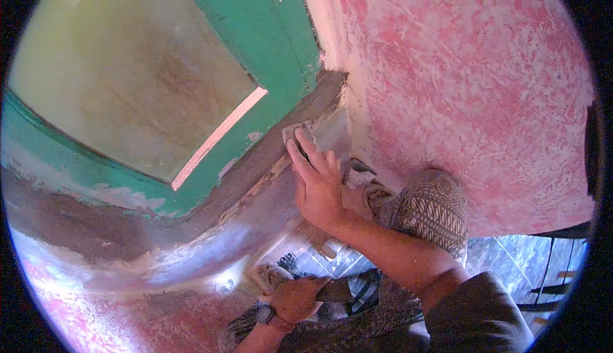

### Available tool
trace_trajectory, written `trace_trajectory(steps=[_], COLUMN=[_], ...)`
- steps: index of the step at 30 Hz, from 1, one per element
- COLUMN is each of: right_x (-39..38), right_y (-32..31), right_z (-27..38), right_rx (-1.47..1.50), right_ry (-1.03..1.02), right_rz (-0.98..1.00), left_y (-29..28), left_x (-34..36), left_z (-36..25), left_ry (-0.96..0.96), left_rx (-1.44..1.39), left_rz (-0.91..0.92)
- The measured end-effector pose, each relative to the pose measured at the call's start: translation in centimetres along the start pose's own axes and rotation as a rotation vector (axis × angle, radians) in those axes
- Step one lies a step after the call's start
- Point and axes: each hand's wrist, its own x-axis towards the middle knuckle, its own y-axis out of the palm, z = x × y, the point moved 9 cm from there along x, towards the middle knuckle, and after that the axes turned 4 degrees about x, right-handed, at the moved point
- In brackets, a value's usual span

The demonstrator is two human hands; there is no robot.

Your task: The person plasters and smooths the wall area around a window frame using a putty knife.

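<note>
My right hand [319, 187] reaches up to the ledge under a green frame. Its fingers press a small flat scraper [296, 130] against the grey plaster band [255, 169], and the thumb side partly hides the tool. Lower down, my left hand [295, 299] is closed around a tool with a broad dark blade [336, 290] pointing right; its handle is hidden in the fist. Just above the left hand sits a pale rounded thing [269, 276] that I cannot make out, near or touching the fingers.
The green frame [268, 27] surrounds a cloudy yellowish pane [134, 65]. A pink, white-smeared wall [460, 84] rises on the right. Brown patterned cloth [433, 209] bulges beside my right forearm. Grey tiled floor [511, 260] shows below, with dark slatted furniture [559, 289] at the right.
</note>
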Motion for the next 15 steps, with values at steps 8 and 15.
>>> trace_trajectory(steps=[8, 15], right_x=[1.8, 4.5], right_y=[-2.7, -5.1], right_z=[-0.9, -2.7], right_rx=[-0.016, -0.026], right_ry=[-0.05, -0.033], right_rz=[-0.288, -0.452], left_y=[-1.5, -0.2], left_x=[0.3, 0.8], left_z=[-1.1, -0.9], left_ry=[0.025, -0.013], left_rx=[0.008, -0.041], left_rz=[-0.004, 0.045])
